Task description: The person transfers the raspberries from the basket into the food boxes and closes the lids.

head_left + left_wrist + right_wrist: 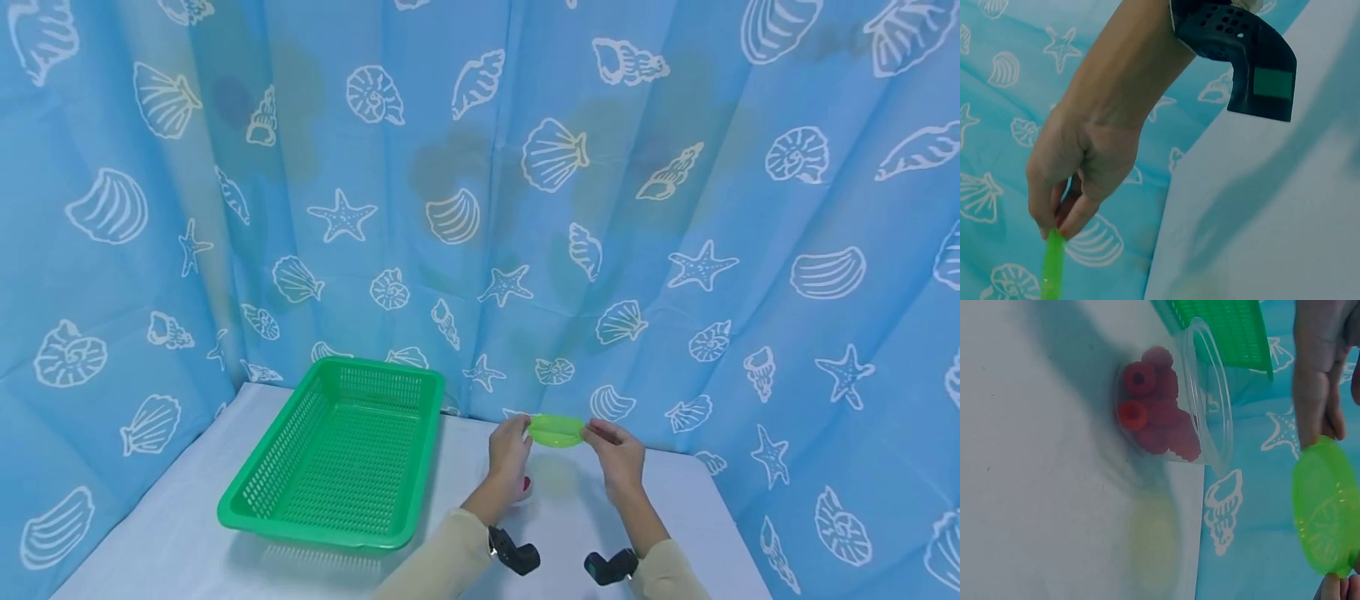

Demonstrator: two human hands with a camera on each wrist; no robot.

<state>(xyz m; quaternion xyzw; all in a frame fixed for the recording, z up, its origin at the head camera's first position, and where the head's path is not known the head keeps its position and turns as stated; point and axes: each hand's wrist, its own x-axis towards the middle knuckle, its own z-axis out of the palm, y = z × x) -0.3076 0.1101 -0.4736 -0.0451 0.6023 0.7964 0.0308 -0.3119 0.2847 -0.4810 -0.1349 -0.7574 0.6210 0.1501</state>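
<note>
A translucent yellow-green lid (556, 431), shallow and round, is held above the table between both hands. My left hand (507, 452) pinches its left edge between thumb and fingers, as the left wrist view also shows. At the opposite edge, my right hand (619, 460) pinches the lid; only its fingertips appear at the bottom of the right wrist view. A clear plastic tub (1209, 400) stands uncovered on the table below the lid, with several raspberries (1154, 412) inside. In the head view the left hand and wrist hide most of this tub.
A large green plastic basket (431, 467) with slotted sides stands on the white table (465, 467), left of the hands. Behind the table hangs a blue curtain (420, 325) with white shell and starfish prints. A black camera mount (517, 554) sits on each wrist.
</note>
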